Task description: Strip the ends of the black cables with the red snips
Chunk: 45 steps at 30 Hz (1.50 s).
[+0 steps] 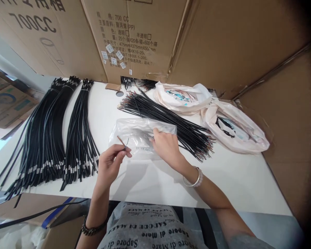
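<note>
My left hand (114, 157) pinches a thin cable between thumb and fingers. Its end splits into fine wires (121, 141), one of them brownish, pointing up and away from me. Just right of it, my right hand (167, 145) is over a clear plastic bag (131, 126) lying on the table. The fingers of that hand are curled together at the bag's right part; whatever is between them is hidden. Greyish contents, too indistinct to name, show inside the bag. Directly behind the bag lies a loose bundle of black cables (160, 119) with bare orange-brown wire ends.
Finished-looking bundles of black cables (50, 128) with silvery bands spread over the left of the white table (134, 186). Two whitish plastic bags (199, 90) with small parts stand at the back right. Cardboard boxes (145, 38) wall off the back and right side.
</note>
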{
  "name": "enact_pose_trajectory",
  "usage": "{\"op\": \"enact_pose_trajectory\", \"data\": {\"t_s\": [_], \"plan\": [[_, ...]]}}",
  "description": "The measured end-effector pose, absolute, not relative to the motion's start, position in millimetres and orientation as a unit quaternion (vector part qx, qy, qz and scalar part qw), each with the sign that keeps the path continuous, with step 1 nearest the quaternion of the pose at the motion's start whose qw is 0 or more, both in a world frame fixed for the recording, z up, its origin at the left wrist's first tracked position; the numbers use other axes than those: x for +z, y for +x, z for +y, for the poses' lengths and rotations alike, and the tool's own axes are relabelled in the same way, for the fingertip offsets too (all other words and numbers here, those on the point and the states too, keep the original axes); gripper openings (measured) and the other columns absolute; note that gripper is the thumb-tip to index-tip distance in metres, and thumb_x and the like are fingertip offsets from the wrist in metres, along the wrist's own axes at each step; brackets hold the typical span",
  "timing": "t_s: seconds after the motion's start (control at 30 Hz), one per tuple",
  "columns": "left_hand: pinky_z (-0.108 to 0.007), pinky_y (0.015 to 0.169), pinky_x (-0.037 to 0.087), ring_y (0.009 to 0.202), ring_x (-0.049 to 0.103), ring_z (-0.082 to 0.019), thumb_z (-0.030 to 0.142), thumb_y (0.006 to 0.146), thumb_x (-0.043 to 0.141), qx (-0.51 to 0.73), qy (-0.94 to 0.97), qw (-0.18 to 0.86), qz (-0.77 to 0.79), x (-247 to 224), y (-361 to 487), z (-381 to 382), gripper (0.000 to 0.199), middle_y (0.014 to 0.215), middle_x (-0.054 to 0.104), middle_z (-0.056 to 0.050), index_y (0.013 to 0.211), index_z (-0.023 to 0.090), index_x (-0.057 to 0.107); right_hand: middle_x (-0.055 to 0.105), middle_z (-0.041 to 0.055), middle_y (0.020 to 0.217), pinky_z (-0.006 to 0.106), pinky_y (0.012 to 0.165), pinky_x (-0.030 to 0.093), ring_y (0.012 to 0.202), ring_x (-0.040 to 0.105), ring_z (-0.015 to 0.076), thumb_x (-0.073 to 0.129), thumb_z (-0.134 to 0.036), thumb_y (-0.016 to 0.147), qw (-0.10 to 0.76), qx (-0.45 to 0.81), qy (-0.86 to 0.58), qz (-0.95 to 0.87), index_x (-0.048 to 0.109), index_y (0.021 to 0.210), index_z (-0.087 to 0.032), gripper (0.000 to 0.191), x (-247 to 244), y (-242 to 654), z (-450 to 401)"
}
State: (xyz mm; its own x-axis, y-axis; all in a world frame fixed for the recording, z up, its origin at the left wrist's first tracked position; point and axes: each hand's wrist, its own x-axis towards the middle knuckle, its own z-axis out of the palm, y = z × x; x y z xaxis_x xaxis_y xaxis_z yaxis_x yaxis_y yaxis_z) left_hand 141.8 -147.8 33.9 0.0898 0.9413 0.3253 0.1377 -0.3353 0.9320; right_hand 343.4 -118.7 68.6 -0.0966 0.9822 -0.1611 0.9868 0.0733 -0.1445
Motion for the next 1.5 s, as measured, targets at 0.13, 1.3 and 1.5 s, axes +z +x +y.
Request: {"op": "enact_pose_trajectory", "data": {"t_s": [0.13,1.3,1.5], "plan": [[-0.023,0.061,0.053,0.066,0.065,-0.012,0.008,0.086,0.06,0.554,0.688,0.306,0.356,42,135,-159,0.017,0.076,0.073,0.0,0.086,0.021,0.07,0.075,0.012,0.087,0.032,0.06,0.032,0.08,0.07,0.031,0.059,-0.036,0.092,0.001,-0.126,0.619,0.776,0.061,0.103,-0.018,0.021,69,343,-116],[-0.024,0.053,0.046,0.056,0.062,-0.012,0.006,0.079,0.069,0.605,0.713,0.007,0.354,47,168,-161,0.017,0.07,0.072,-0.002,0.091,0.019,0.068,0.019,-0.0127,0.043,0.025,0.043,0.017,0.041,0.013,0.0066,0.071,-0.04,0.079,-0.482,-0.784,0.307,0.243,0.06,0.07,-0.021,0.025,94,302,-167],[-0.022,0.051,0.045,0.056,0.058,-0.01,0.008,0.082,0.068,0.617,0.692,0.093,0.363,37,169,-159,0.015,0.07,0.07,-0.001,0.091,0.019,0.068,0.018,-0.0158,0.039,0.019,0.041,0.015,0.04,0.005,0.0047,0.07,-0.028,0.081,-0.419,-0.869,0.227,0.133,0.058,0.075,-0.017,0.018,94,307,-157]]}}
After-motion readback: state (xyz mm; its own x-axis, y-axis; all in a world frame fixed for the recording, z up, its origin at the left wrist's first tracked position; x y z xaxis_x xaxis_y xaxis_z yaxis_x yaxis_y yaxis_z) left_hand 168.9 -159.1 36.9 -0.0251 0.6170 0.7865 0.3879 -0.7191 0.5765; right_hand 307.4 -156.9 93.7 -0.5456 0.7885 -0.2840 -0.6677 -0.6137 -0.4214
